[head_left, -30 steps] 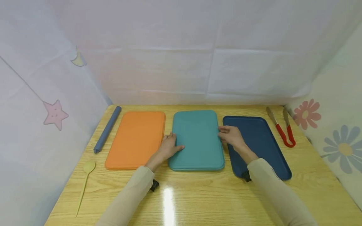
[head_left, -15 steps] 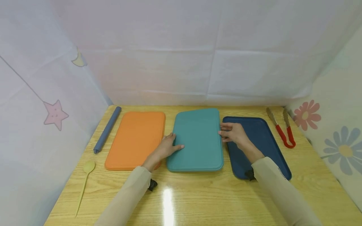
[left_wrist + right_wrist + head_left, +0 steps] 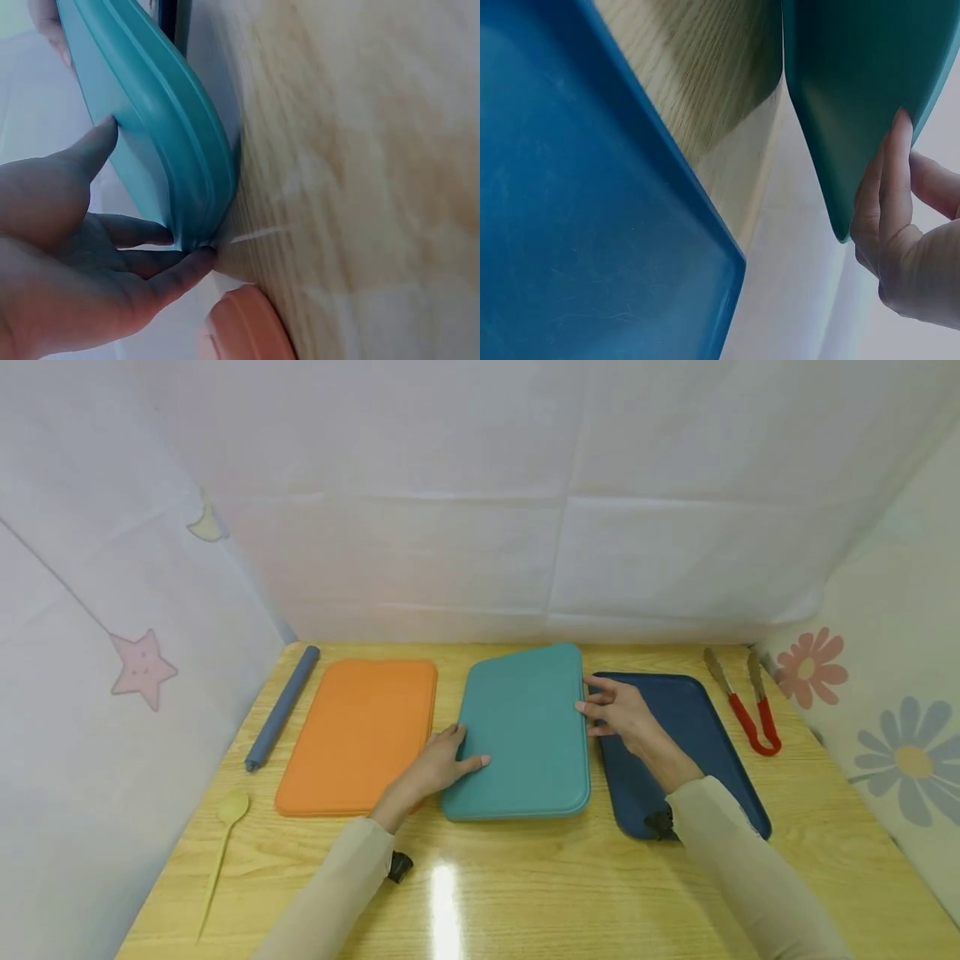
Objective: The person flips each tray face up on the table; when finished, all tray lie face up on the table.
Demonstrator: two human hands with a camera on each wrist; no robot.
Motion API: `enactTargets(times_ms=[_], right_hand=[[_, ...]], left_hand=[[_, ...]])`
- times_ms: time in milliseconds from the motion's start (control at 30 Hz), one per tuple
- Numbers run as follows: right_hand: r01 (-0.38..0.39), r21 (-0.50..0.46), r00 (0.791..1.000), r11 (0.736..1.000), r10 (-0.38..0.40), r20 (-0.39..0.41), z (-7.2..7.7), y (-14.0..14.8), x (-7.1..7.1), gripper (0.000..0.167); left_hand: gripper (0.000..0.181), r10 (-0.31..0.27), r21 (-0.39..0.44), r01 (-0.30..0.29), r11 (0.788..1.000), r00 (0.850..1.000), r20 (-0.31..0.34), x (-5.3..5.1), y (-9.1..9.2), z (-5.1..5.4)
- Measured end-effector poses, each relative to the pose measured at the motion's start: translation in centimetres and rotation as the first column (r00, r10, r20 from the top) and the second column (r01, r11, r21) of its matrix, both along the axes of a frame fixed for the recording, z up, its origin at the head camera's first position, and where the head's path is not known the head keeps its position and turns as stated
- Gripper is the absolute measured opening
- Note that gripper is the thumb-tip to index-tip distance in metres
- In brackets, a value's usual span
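A teal tray (image 3: 517, 735) lies bottom up in the middle of the table, tilted, its right side raised off the wood. My right hand (image 3: 621, 714) pinches the raised right edge; in the right wrist view its fingers (image 3: 895, 180) lie against the underside, the thumb on the other side. At the left edge, my left hand (image 3: 437, 764) holds the tray, thumb on the top face and fingertips at the rim, as the left wrist view shows. That lower left rim (image 3: 202, 172) stays close to the tabletop.
An orange tray (image 3: 360, 735) lies left of the teal one. A dark blue tray (image 3: 675, 727) sits under my right forearm. Farther out are a blue rod (image 3: 283, 708), a yellow spoon (image 3: 233, 807) and red-handled tongs (image 3: 750, 714). A white cloth (image 3: 480, 527) hangs behind the table.
The teal tray's right side has risen from nearly flat, lifted by my right hand, which has moved slightly up and right. My left hand has stayed at the left edge.
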State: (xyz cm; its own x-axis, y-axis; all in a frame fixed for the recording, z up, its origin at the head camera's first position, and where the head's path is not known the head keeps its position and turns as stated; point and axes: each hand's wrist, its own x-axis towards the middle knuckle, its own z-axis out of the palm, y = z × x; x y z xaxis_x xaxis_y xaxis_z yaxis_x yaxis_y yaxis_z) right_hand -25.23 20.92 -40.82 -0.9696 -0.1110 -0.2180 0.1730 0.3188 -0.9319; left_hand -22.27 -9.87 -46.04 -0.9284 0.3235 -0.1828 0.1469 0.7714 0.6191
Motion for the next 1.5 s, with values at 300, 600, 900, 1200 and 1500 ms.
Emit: enactTargets(times_ms=[300,600,900,1200,1500], right_hand=[[0.009,0.005,1.0,1.0,-0.009,0.002,0.1,-0.1,0.2,0.064],[0.028,0.019,1.0,0.999,-0.028,0.009,0.3,0.0,0.2,0.064],[0.027,0.008,1.0,1.0,-0.027,0.012,0.6,0.2,0.4,0.066],[0.033,0.001,0.999,0.999,-0.033,-0.023,1.7,-0.1,0.9,0.064],[0.01,-0.036,0.998,0.999,-0.013,-0.069,3.0,-0.6,0.9,0.066]], left_hand=[[0.107,-0.04,-0.055,0.044,0.998,0.997,0.068,2.7,-0.1,1.1],[0.115,-0.113,-0.036,0.114,0.993,0.993,0.013,4.8,-0.3,0.6],[0.113,-0.115,-0.058,0.112,0.992,0.992,-0.052,5.5,0.0,0.4],[0.098,-0.1,-0.044,0.096,0.994,0.992,-0.077,6.6,0.3,0.4],[0.078,0.001,-0.037,-0.006,0.999,0.993,-0.115,7.9,1.1,0.8]])
